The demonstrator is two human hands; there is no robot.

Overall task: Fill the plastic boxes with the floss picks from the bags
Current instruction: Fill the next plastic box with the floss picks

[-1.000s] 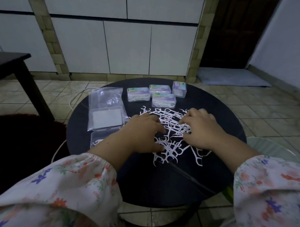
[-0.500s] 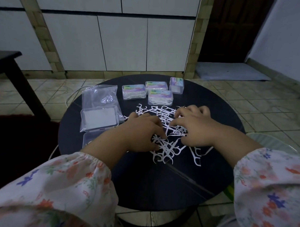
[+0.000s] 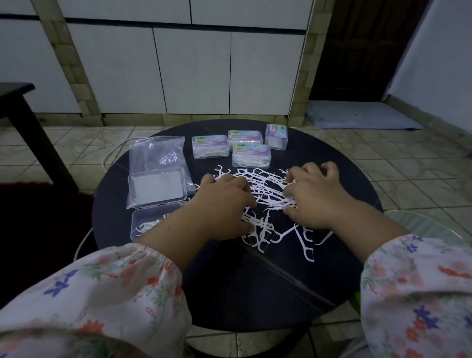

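Observation:
A loose pile of white floss picks (image 3: 266, 184) lies on the middle of the round black table (image 3: 252, 292). My left hand (image 3: 223, 205) lies on the pile's left side with its fingers curled into the picks. At the right side my right hand (image 3: 315, 199) has its fingers bent over a bunch of picks. An open clear plastic box (image 3: 147, 225) sits at the left front with a few picks inside, partly hidden by my left forearm. Its lid (image 3: 157, 187) rests on a clear plastic bag (image 3: 155, 153).
Several closed, filled boxes stand at the back of the table: one (image 3: 209, 146), one (image 3: 245, 137), one (image 3: 251, 155), and an upright one (image 3: 276, 136). A dark table (image 3: 23, 112) stands on the left. Tiled floor and a white cord surround the table.
Both hands have drawn closer together on the pile, bunching the floss picks between them. The view has shifted slightly.

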